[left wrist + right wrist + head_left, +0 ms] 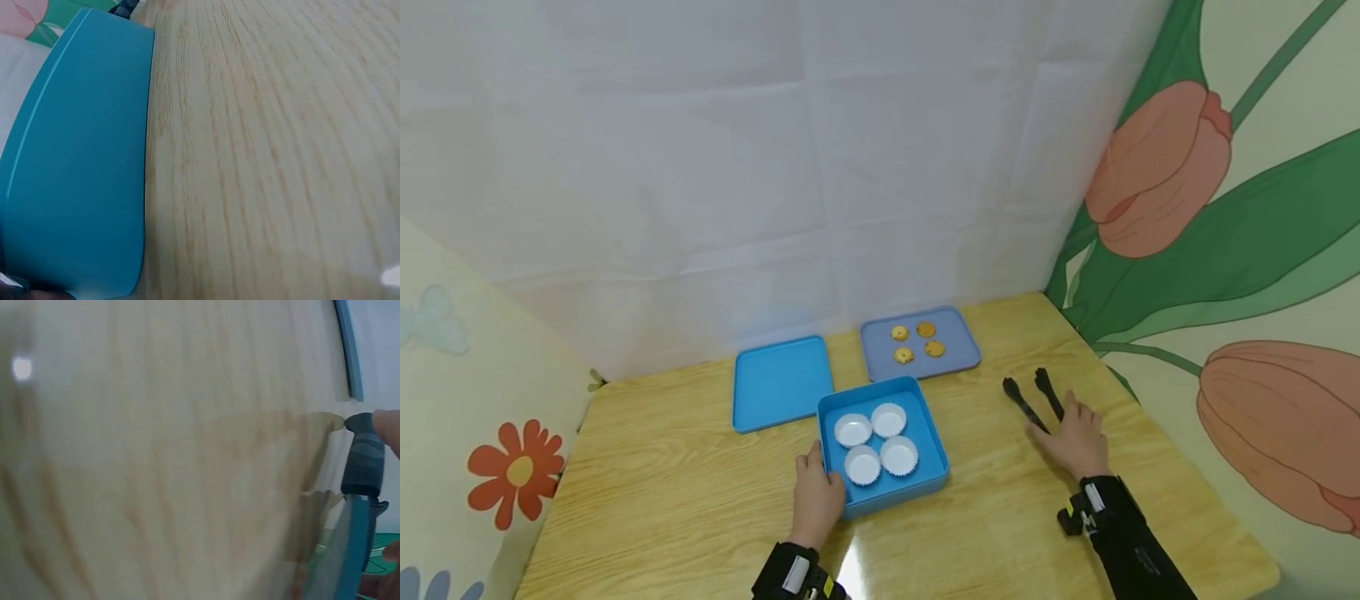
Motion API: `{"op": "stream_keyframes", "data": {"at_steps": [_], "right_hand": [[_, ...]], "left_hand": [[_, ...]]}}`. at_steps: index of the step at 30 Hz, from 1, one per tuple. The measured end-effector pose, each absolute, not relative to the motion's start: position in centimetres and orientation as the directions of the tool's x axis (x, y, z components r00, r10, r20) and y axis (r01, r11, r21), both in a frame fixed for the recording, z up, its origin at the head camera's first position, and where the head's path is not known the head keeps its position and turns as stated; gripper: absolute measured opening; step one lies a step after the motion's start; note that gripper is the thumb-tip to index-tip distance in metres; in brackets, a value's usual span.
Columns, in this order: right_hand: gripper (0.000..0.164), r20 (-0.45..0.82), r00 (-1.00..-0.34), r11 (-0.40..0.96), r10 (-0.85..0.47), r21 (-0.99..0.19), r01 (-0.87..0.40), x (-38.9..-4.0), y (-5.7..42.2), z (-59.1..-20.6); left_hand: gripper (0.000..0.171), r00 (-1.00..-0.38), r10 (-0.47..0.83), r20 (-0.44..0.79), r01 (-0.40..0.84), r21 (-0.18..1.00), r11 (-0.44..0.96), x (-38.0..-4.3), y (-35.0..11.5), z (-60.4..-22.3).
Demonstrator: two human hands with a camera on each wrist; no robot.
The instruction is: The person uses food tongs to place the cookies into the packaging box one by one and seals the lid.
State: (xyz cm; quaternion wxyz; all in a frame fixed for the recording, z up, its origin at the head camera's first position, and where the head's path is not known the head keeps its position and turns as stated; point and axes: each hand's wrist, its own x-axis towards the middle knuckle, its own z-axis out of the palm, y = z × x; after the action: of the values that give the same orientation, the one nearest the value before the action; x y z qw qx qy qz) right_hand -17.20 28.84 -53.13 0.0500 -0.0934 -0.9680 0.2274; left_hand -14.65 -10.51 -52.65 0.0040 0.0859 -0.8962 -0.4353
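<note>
A blue box (883, 500) stands on the wooden table with several white fluted paper cups (862, 465) in it. My left hand (816, 497) rests along the box's left side by the near corner, fingers fairly straight and the thumb at the rim. In the left wrist view, the outer wall of the box (81, 144) fills the left. To the right, my right hand (1078, 440) grips black tongs (1026, 404), whose two arms spread apart and point away from me. The thumb (389, 429) touches the dark tongs (365, 456) in the right wrist view; the other fingers are mostly cut off.
Behind the box lies a purple tray (880, 367) with several small round cookies (935, 348). A flat blue lid or tray (782, 383) lies beside it, behind and left of the box. A white cloth (737, 167) hangs at the table's back, and a flower-painted wall (1285, 267) borders the right.
</note>
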Motion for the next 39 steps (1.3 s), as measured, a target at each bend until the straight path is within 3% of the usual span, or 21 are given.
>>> {"op": "stream_keyframes", "data": {"at_steps": [7,39], "right_hand": [[0.103,0.074,-0.969,0.887,0.235,-0.424,0.183,-17.3,28.8,-54.1],[0.08,0.062,-0.973,0.888,0.222,-0.425,0.176,-17.6,28.6,-54.3]], "left_hand": [[0.053,-0.979,-0.181,-0.091,-0.182,0.793,0.582,-14.7,-10.3,-52.8],[0.051,-0.97,-0.222,-0.096,-0.214,0.767,0.604,-14.7,-10.1,-52.8]]}}
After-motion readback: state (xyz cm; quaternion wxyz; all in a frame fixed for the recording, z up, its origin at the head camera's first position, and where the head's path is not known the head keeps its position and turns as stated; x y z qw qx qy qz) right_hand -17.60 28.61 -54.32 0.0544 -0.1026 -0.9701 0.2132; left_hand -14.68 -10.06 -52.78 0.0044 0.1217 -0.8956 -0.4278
